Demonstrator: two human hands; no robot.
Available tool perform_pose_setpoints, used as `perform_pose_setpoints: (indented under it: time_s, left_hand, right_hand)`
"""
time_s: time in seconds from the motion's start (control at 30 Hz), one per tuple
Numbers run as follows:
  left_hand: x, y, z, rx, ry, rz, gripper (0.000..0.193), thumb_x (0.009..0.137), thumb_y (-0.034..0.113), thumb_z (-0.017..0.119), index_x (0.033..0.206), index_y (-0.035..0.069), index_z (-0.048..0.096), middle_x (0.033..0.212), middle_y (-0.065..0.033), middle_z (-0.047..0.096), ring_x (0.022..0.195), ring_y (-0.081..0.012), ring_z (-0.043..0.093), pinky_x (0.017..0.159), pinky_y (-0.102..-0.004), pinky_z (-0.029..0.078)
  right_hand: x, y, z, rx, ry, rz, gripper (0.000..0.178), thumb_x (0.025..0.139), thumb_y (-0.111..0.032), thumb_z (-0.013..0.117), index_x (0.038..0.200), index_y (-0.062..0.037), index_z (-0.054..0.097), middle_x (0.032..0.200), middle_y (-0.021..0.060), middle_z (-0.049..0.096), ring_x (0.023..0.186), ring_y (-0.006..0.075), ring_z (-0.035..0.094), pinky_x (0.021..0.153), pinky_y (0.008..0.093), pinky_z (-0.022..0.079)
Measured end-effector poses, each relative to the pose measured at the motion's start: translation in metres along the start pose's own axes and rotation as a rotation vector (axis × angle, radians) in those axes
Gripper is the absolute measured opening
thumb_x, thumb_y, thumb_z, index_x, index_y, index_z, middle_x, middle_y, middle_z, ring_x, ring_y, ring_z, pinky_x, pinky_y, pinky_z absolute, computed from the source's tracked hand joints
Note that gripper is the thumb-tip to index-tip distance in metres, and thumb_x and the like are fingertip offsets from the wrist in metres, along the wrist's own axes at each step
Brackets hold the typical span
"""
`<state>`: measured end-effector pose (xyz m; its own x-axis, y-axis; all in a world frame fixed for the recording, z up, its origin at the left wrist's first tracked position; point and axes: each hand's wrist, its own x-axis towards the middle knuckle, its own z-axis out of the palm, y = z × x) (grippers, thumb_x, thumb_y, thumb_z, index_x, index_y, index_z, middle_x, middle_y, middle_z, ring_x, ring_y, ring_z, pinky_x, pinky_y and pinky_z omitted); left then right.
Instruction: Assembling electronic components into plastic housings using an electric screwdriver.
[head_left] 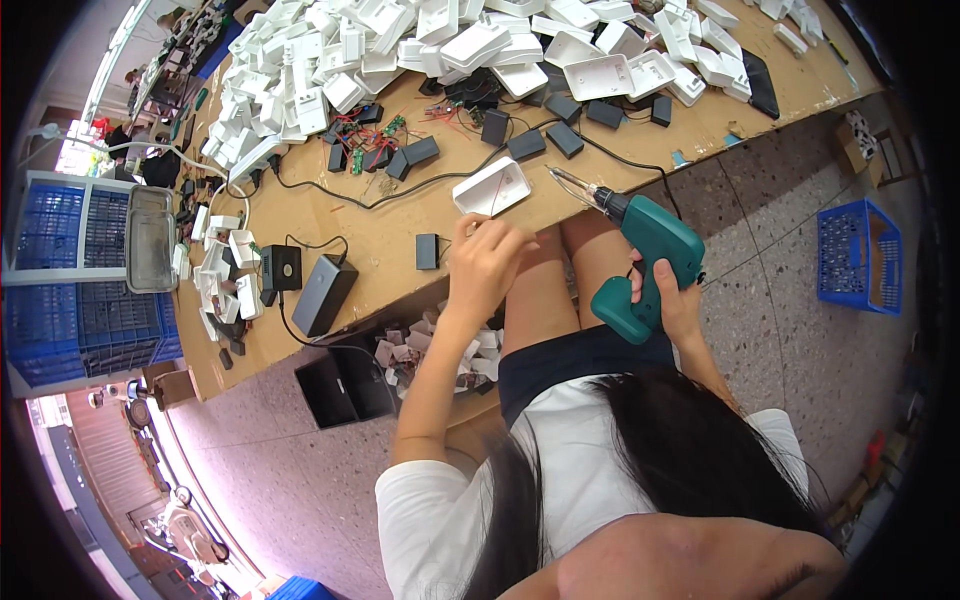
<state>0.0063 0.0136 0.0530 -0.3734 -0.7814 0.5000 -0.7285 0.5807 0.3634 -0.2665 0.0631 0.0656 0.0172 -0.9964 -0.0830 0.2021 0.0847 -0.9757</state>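
Observation:
My right hand is wrapped round the handle of a green pistol-shaped soldering gun, held above my lap. Its slim metal tip points left, to the table's front edge. Over that edge, my left hand has its fingers drawn together in a pinch; whatever is between them is too small to make out. Just beyond these fingertips lies a shallow white plastic housing, hollow side up, with a thin reddish wire showing in it. A small black box with a short lead sits left of the hand.
White housings are heaped across the back of the table. Nearer lie black blocks, green circuit boards with red wires and a black cable. At left stands a black power adapter. Blue crate on the floor, right.

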Motion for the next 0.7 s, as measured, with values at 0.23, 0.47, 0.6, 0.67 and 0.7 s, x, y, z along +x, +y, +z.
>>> perform_pose_setpoints:
  time_s: [0.23,0.47,0.6,0.67,0.7]
  left_hand:
    - [0.02,0.014,0.017,-0.208,0.274,-0.622,0.005,0.087,0.011,0.075,0.091,0.012,0.073,0.077,0.0015,0.067,0.072,-0.0143,0.06,0.092,-0.0332,0.036]
    - [0.039,-0.002,0.043,0.353,0.454,-0.604,0.01,0.082,0.015,0.077,0.089,0.011,0.071,0.121,-0.0056,0.061,0.112,-0.0242,0.055,0.102,-0.044,0.032]
    - [0.036,-0.021,0.059,0.321,0.429,-0.61,0.014,0.08,0.012,0.077,0.088,0.01,0.066,0.128,-0.0075,0.058,0.124,-0.0294,0.053,0.102,-0.0503,0.034]
    - [0.036,-0.027,0.063,0.314,0.432,-0.609,0.011,0.08,0.012,0.076,0.087,0.009,0.068,0.126,-0.0073,0.059,0.122,-0.0288,0.054,0.103,-0.0485,0.035]
    - [0.036,-0.029,0.062,0.317,0.437,-0.606,0.008,0.08,0.012,0.076,0.085,0.009,0.07,0.123,-0.0071,0.06,0.12,-0.0282,0.055,0.103,-0.0467,0.036]
  right_hand:
    - [0.012,0.004,0.002,-0.075,-0.071,-0.009,0.037,0.106,-0.033,0.053,0.115,0.0028,0.06,0.088,0.0081,0.063,0.067,0.0126,0.06,0.062,0.0277,0.05]
    - [0.028,0.011,0.017,-0.107,-0.126,0.023,0.035,0.105,-0.029,0.056,0.112,0.0044,0.062,0.08,0.0075,0.064,0.065,0.012,0.06,0.062,0.028,0.051]
    - [0.041,0.018,0.032,-0.162,-0.098,0.029,0.024,0.101,-0.019,0.063,0.104,0.0052,0.065,0.074,0.0063,0.064,0.062,0.0117,0.062,0.059,0.0275,0.052]
    - [0.049,0.02,0.04,-0.173,-0.083,0.033,0.02,0.1,-0.015,0.065,0.102,0.0051,0.065,0.073,0.0059,0.065,0.061,0.0117,0.062,0.058,0.0272,0.052]
    - [0.052,0.02,0.044,-0.187,-0.086,0.038,0.019,0.099,-0.014,0.066,0.101,0.0046,0.065,0.073,0.0056,0.065,0.061,0.0115,0.062,0.058,0.0269,0.052]
